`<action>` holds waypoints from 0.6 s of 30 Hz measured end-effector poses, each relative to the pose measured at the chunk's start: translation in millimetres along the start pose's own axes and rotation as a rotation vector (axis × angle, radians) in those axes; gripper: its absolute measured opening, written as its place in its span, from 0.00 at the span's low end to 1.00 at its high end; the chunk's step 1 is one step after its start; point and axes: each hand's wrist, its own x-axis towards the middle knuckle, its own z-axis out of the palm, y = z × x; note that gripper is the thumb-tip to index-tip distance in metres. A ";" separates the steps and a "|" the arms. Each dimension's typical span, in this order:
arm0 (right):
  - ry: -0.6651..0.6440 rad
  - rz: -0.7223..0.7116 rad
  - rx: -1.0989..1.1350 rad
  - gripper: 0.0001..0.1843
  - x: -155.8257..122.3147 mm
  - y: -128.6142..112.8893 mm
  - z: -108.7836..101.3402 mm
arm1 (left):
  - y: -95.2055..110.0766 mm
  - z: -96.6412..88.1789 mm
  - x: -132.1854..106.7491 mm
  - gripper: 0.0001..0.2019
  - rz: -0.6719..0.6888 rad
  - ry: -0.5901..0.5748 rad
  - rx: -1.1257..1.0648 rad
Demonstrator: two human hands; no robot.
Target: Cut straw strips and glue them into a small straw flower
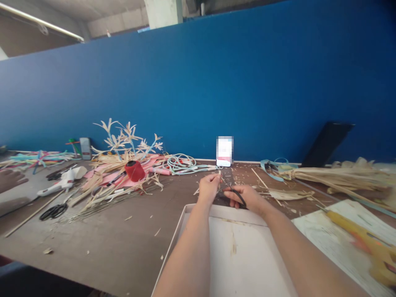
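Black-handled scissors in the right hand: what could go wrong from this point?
1. The left hand pinches the thin pale straw strip right beside the blades of the black-handled scissors in the right hand; fingertips could get nicked.
2. The cut sits beyond the far rim of the shallow white tray, so offcuts may land on the brown table.
3. The right forearm could bump the yellow glue gun.

Bare tabletop (117,243) left of the tray (185,214); straw clutter (102,189) and spool (135,170) beyond.
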 end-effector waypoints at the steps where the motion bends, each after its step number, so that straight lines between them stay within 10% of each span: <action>1: -0.009 -0.002 -0.003 0.25 0.0 0.0 -0.3 | -0.2 0.1 -0.1 0.20 0.001 -0.009 -0.004; 18: 0.030 -0.042 -0.092 0.21 -5.0 -13.0 0.6 | 0.2 0.0 -0.8 0.15 -0.014 -0.034 -0.081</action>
